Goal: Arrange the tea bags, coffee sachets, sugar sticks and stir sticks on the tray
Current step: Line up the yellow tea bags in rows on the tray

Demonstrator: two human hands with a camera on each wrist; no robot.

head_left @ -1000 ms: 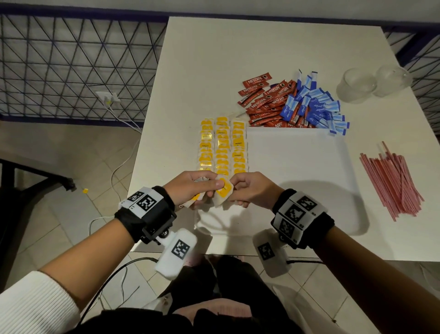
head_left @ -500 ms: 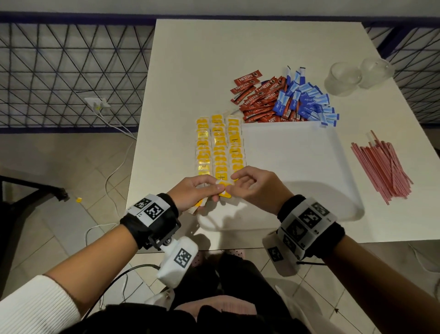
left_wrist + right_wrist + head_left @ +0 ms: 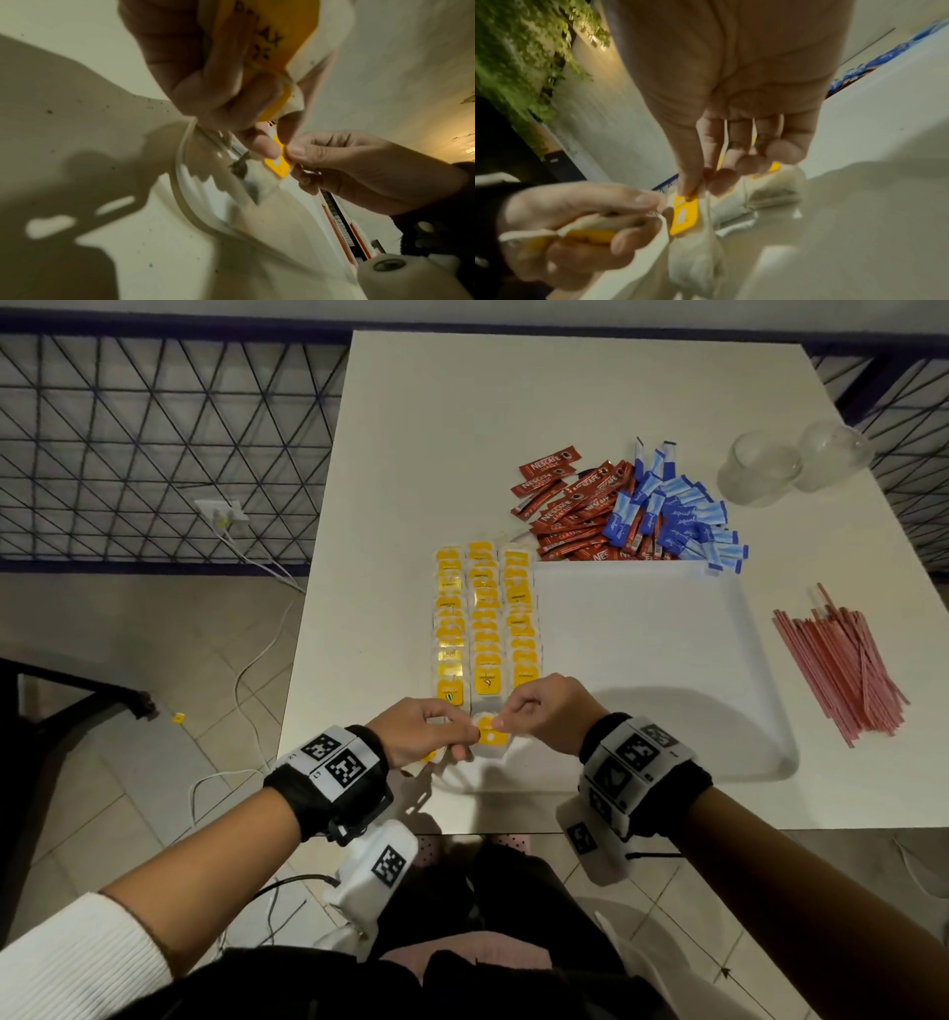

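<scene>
Three rows of yellow-tagged tea bags (image 3: 485, 629) lie on the left part of the white tray (image 3: 642, 660). At the near end of the middle row, my right hand (image 3: 500, 724) pinches the yellow tag of one tea bag (image 3: 490, 738) (image 3: 685, 215), whose pouch (image 3: 695, 263) hangs below. My left hand (image 3: 462, 737) touches the same tag with thumb and forefinger and grips spare tea bags (image 3: 259, 40) (image 3: 588, 235) in its curled fingers. Red coffee sachets (image 3: 570, 510) and blue sugar sticks (image 3: 672, 516) are piled beyond the tray. Pink stir sticks (image 3: 847, 670) lie to its right.
Two clear cups (image 3: 760, 469) stand at the table's far right corner. The white table's near edge (image 3: 513, 829) runs just under my wrists. A metal grille fence (image 3: 154, 454) and a floor cable (image 3: 246, 660) are to the left.
The tea bag held up between both hands has come down toward the tray at the near end of the middle row. Both hands stayed together and shifted slightly forward.
</scene>
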